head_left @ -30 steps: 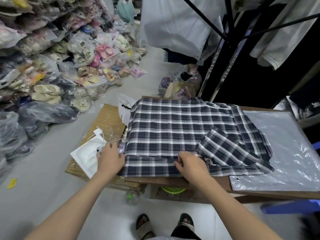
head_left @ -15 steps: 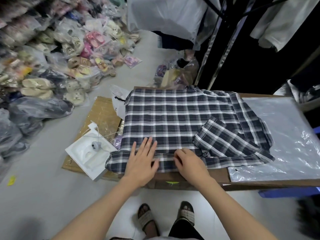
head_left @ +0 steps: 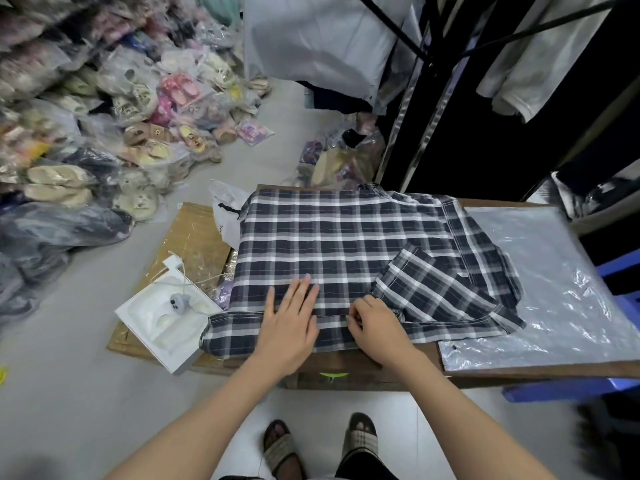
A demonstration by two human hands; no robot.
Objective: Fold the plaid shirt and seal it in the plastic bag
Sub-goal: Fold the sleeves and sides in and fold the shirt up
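Note:
The dark blue and white plaid shirt [head_left: 339, 244] lies spread on the brown table [head_left: 381, 375], with one sleeve folded across its right half. My left hand [head_left: 289, 323] lies flat on the shirt's near hem, fingers straight and spread. Right beside it, my right hand [head_left: 375, 327] has curled fingers pinching the hem fabric. The clear plastic bag [head_left: 561, 292] lies flat on the table to the right, with the shirt's right edge overlapping it.
A white moulded tray [head_left: 162, 317] with a small grey object sits on a cardboard sheet [head_left: 194, 237] left of the table. Bagged sandals [head_left: 104, 116] are heaped on the floor at left. Dark clothes hang behind the table. A blue stool [head_left: 554, 389] stands at right.
My left hand moved from the shirt's left corner onto its near hem and flattened out. The right hand stayed on the hem, and the shirt's left edge now hangs further over the table.

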